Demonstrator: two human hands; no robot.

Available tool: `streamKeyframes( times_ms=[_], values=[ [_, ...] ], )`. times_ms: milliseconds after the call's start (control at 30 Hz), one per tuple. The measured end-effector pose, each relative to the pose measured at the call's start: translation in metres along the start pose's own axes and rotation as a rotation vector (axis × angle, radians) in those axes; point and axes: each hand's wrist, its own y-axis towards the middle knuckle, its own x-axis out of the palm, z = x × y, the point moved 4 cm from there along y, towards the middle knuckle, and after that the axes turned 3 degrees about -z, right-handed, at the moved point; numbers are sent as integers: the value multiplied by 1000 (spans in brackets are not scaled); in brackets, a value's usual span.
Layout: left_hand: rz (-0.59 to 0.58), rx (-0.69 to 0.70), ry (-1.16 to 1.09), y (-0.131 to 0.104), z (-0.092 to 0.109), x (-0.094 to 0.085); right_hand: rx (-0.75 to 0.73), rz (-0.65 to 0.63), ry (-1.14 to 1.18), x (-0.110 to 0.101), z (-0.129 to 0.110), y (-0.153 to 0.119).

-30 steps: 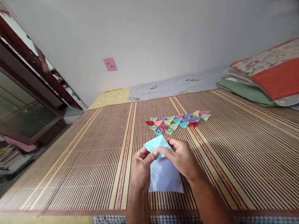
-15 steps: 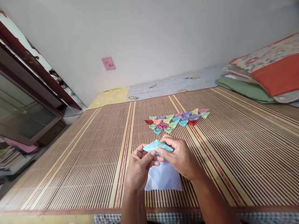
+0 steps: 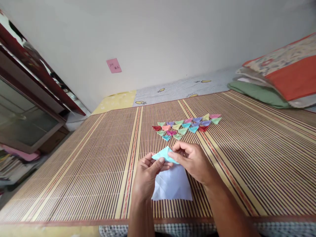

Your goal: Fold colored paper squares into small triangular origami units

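Observation:
A light blue folded paper is held up between both hands, its peak pointing away from me. My left hand pinches its left part, thumb on the near face and fingers behind. My right hand grips the right part, with the thumb pressed on the face near the peak. Below them a white paper sheet with creases lies on the striped mat. Beyond the hands, several small folded paper pieces in many colours lie in rows.
Folded bedding is stacked at the right back. Behind the mat is a patterned sheet against the wall, where a pink note hangs. A glass-panelled door is at the left.
The light blue paper has tilted, its right end lower, and shows a wider face. My right thumb has moved up onto that face. My left hand has hardly moved.

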Motion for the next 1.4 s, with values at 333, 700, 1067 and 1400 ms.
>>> streamKeyframes(
  times_ms=[333,700,1067,1400],
  values=[
    [-49,24,60,-2,1,2,10,-10,68,3,2,1],
    [-14,107,68,-1,3,-2,-23,-15,55,5,-3,-2],
    [56,441,270,-12,16,-1,-98,68,-144,13,-24,-5],
    [179,576,423,-19,21,-1,-34,49,-21,16,-20,-6]
  ],
)
